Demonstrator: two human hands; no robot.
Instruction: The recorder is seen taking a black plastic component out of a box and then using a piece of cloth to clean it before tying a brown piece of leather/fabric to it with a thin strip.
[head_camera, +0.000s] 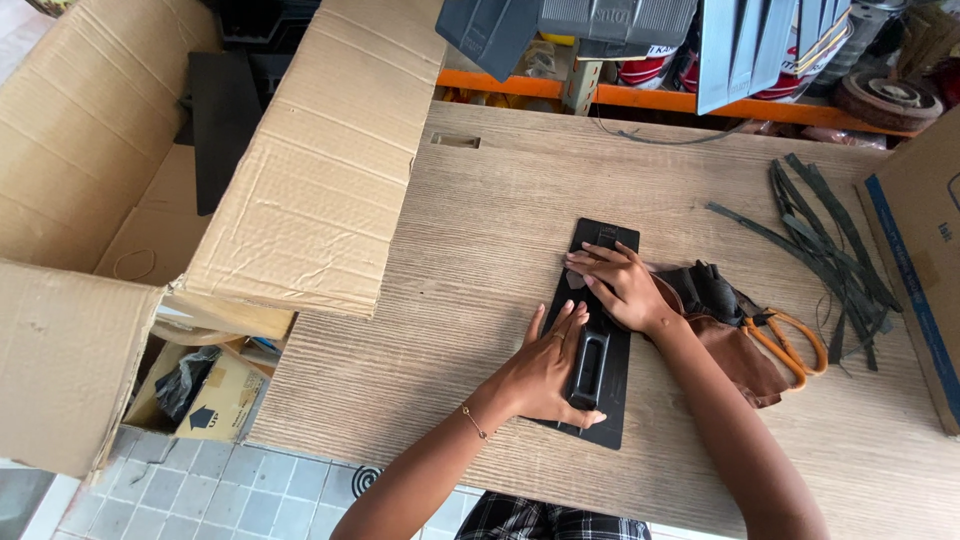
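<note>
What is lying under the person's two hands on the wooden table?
A flat black panel with a raised slotted handle lies under the left hand and right hand. The palms hide parts of its surface.

Panel (598, 330) lies on table (470, 250); scissors (785, 345) right, carton (150, 180) left (strips (830, 240) beyond).

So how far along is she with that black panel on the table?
Done, it seems: cut black strips lie to the right, with orange-handled scissors set down. In hand: both hands press the black panel flat on the table, left hand near its slot, right hand at the upper end. How much is left cannot be told; a big open box stands alongside.
</note>
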